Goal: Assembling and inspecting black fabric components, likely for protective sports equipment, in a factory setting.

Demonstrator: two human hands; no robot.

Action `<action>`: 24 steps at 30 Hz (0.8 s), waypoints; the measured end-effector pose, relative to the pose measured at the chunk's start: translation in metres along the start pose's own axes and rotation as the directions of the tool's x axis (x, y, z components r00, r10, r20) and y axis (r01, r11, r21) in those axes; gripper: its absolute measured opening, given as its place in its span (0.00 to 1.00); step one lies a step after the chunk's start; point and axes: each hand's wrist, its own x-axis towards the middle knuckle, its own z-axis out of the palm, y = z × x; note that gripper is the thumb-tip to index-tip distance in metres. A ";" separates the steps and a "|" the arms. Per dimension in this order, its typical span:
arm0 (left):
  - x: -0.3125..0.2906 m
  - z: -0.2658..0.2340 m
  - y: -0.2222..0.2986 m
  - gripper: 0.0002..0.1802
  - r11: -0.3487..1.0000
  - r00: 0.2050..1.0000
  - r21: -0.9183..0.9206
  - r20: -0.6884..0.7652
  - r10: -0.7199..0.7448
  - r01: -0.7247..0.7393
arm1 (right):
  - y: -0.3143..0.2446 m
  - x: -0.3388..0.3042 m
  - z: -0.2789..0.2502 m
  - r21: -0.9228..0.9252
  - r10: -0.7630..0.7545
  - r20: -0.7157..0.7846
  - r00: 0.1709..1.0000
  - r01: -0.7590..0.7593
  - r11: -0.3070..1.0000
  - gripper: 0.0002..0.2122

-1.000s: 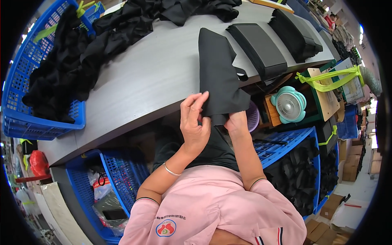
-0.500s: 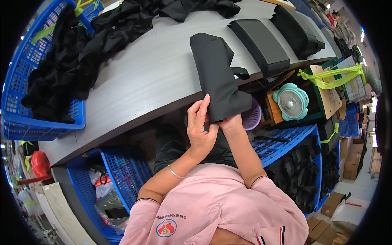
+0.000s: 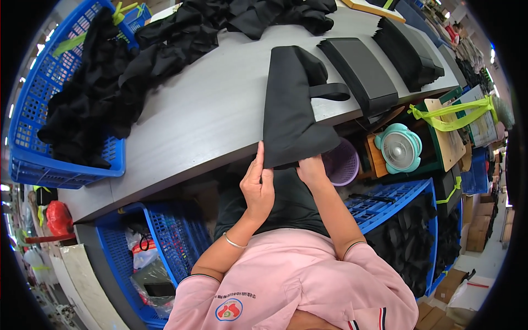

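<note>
A black fabric piece, shaped like a long pouch with a strap loop on its right side, lies partly on the table and hangs over its near edge. My left hand touches the lower left corner of the piece, its fingers stretched out along the edge. At the lower right, my right hand holds the near end, with its fingertips hidden by the fabric. Just right of the piece lies a stack of folded black fabric pieces, and a second stack sits farther right.
Loose black cloth spills from a blue basket across the grey table. Below the table are a purple bin, a teal fan, a blue crate and another blue crate filled with black pieces.
The fabric piece has spread wider and flatter, its strap loop now sticking out to the right. My left hand has moved left and slightly down; my right hand still holds the near end.
</note>
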 end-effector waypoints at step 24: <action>-0.018 0.016 -0.054 0.12 0.531 0.789 -0.590 0.378 -0.484 0.608 | -0.088 0.017 -0.001 -0.286 -0.274 0.019 0.962 0.268 0.920 0.23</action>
